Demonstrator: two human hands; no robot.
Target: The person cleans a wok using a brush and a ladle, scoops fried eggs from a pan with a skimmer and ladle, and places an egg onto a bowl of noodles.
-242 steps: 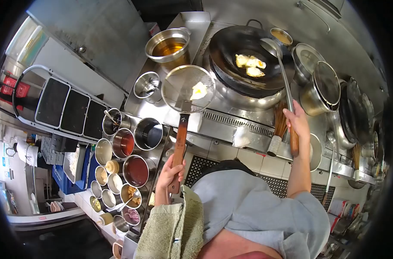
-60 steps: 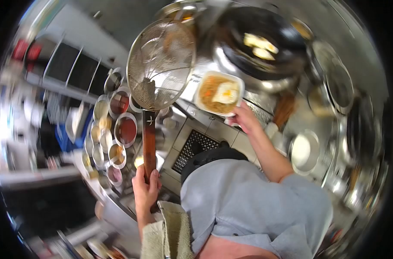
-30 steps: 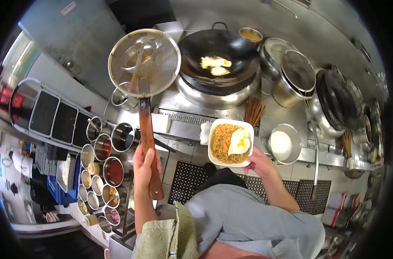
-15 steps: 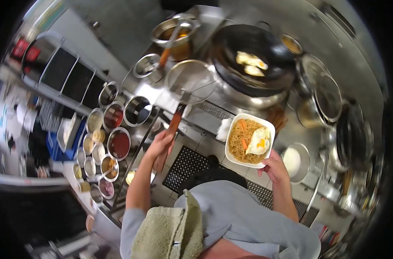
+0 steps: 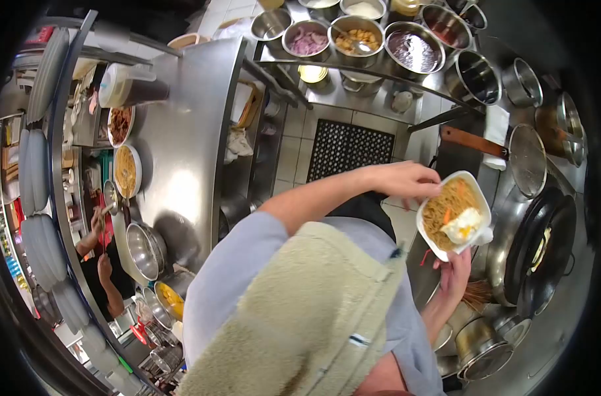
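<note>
A square white bowl point(image 5: 424, 232) is filled with noodles point(image 5: 460, 200), strips of carrot and a fried egg point(image 5: 463, 226). My right hand point(image 5: 454, 274) grips its near edge from below. At the opposite upper-left corner, my left hand point(image 5: 409, 181) has its fingers on the rim. The bowl is tilted in view, close in front of the stove. Beyond it lies a strainer point(image 5: 528, 158) with a wooden handle point(image 5: 473, 141), which neither hand touches. In a black wok point(image 5: 557, 264) at the right, part of a pale egg point(image 5: 541, 249) shows.
Metal pots of sauces and chopped ingredients point(image 5: 307, 41) line the counter at the top. A steel worktable point(image 5: 188, 112) carries two bowls of food and a plastic tub point(image 5: 132, 89). Past the plate shelf, another person's hands point(image 5: 104, 267) are visible. A black mat point(image 5: 350, 148) covers part of the floor.
My left hand has let go of the strainer's handle and moved to the bowl's rim. The view has swung left, bringing in the worktable. My right hand still holds the bowl.
</note>
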